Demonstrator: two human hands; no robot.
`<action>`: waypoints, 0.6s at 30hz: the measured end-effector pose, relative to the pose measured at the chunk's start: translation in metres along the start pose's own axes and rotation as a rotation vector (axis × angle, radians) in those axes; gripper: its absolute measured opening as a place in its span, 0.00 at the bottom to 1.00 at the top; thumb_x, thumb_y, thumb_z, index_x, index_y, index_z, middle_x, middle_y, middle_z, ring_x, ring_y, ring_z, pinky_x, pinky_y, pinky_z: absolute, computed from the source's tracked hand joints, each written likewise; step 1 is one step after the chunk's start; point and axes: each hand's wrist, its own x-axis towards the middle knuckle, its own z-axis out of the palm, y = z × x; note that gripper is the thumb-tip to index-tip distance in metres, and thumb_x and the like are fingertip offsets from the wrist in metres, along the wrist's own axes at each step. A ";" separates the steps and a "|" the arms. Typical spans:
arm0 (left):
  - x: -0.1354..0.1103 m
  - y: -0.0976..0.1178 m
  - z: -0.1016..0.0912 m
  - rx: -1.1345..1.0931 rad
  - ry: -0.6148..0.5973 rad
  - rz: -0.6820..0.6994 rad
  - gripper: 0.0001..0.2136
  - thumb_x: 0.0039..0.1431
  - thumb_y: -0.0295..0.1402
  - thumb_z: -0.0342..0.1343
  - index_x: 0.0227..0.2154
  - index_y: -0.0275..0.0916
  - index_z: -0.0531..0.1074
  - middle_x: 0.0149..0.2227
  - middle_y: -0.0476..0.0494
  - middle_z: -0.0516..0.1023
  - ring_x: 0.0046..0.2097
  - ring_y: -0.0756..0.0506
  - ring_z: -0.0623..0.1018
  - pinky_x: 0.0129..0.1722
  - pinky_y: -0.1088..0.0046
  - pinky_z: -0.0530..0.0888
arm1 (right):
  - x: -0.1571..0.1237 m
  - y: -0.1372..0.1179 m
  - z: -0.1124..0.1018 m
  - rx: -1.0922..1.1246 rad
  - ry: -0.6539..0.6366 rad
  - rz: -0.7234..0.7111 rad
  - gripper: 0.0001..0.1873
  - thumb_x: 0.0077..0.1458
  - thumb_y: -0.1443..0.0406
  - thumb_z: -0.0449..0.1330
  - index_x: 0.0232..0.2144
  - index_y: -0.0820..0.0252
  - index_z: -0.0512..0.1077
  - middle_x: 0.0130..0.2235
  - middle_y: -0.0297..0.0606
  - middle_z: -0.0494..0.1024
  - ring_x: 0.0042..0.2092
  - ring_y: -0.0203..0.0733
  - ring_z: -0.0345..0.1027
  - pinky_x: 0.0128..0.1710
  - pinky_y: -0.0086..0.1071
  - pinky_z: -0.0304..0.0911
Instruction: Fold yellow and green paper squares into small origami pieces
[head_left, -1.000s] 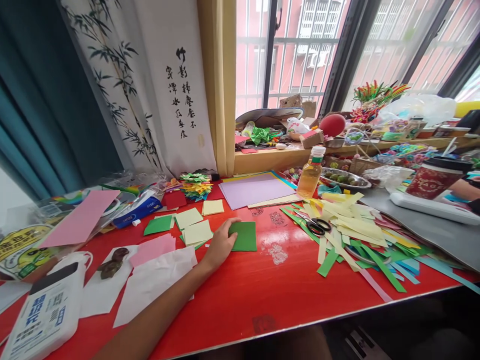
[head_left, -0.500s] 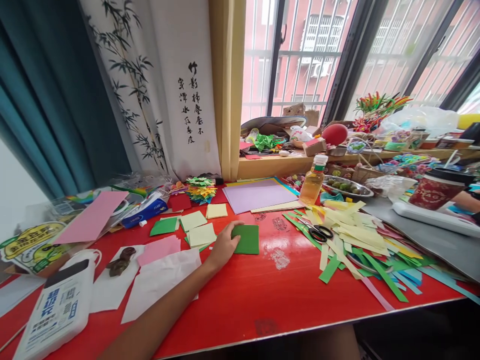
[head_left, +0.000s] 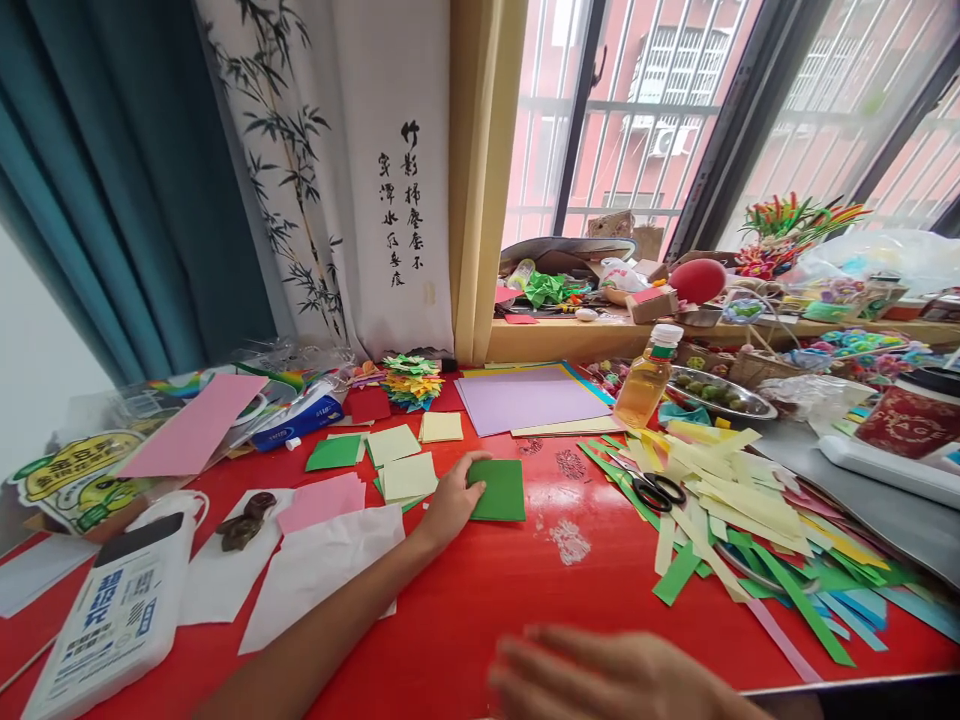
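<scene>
My left hand (head_left: 451,505) is at the left edge of a square of green paper (head_left: 498,490), thumb and fingers closed on that edge while the square lies on the red table (head_left: 465,620). Near the front edge, my right hand (head_left: 600,675) is blurred, with its fingers stretched out and nothing visible in them. Left of the green square are pale yellow paper squares (head_left: 409,478), another green square (head_left: 334,453) and pink paper squares (head_left: 324,500). A folded paper piece (head_left: 412,382) in green, yellow and blue stands at the back.
Black-handled scissors (head_left: 658,491) lie beside a heap of paper strips (head_left: 750,490) on the right. Behind them are a bottle of amber liquid (head_left: 643,385) and a red cup (head_left: 911,415). Purple sheets (head_left: 532,398) lie at the back; a white box (head_left: 112,620) sits front left.
My right hand has come into view at the bottom, moving. My left hand stays at the green square. The view has turned slightly to the left.
</scene>
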 end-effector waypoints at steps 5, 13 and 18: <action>-0.002 0.005 0.000 -0.085 0.025 0.016 0.16 0.53 0.30 0.48 0.47 0.42 0.64 0.36 0.46 0.73 0.35 0.48 0.73 0.32 0.74 0.71 | 0.035 0.088 0.024 0.034 0.244 0.374 0.28 0.54 0.69 0.52 0.57 0.53 0.53 0.54 0.42 0.64 0.56 0.46 0.56 0.53 0.44 0.58; -0.005 0.012 -0.001 -0.067 0.188 0.091 0.19 0.54 0.29 0.48 0.50 0.43 0.60 0.34 0.47 0.70 0.33 0.49 0.71 0.33 0.74 0.71 | 0.045 0.115 0.077 1.133 0.183 0.890 0.20 0.55 0.59 0.52 0.49 0.57 0.58 0.44 0.41 0.71 0.41 0.39 0.69 0.41 0.35 0.67; -0.007 0.015 -0.001 -0.044 0.244 0.116 0.20 0.60 0.35 0.43 0.55 0.43 0.53 0.30 0.49 0.67 0.31 0.50 0.69 0.32 0.75 0.69 | 0.038 0.115 0.079 1.350 0.148 0.949 0.20 0.54 0.58 0.53 0.47 0.59 0.58 0.30 0.35 0.73 0.25 0.35 0.69 0.23 0.28 0.64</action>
